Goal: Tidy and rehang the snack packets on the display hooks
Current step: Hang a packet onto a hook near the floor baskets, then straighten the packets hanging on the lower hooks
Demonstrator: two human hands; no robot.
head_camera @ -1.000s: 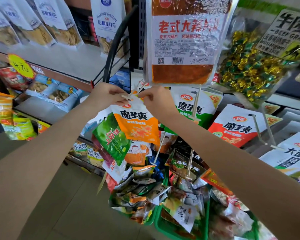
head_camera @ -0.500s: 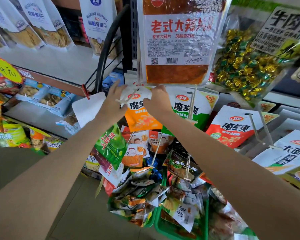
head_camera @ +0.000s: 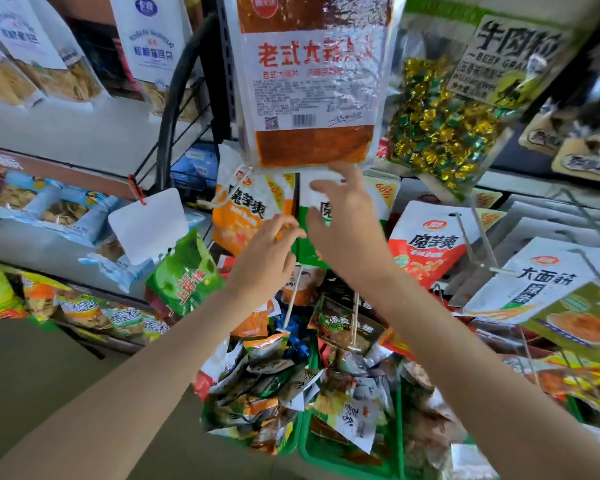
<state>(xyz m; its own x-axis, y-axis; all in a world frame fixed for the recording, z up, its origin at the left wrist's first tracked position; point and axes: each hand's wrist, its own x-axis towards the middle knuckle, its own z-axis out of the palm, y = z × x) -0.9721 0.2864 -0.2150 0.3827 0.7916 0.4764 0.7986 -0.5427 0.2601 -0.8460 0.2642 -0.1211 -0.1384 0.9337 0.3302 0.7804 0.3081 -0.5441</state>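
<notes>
Both hands released orange packet [head_camera: 248,216], now hanging | left hand [head_camera: 264,261] loosely curled | right hand [head_camera: 343,223] spread over green packet [head_camera: 305,251]

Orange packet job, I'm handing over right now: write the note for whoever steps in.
Left hand: fingers loosely curled at the lower right edge of the orange packet; a real grip cannot be confirmed.
Right hand: open, fingers spread in front of the green packet, holding nothing.
Orange packet hangs at the rack beside the green one, under the big red-sheet bag. Red packet hangs further right.
Done: orange packet appears to be up on its hook.
Left: check it sits straight, then sort the loose packets piled in the green baskets below.
</notes>
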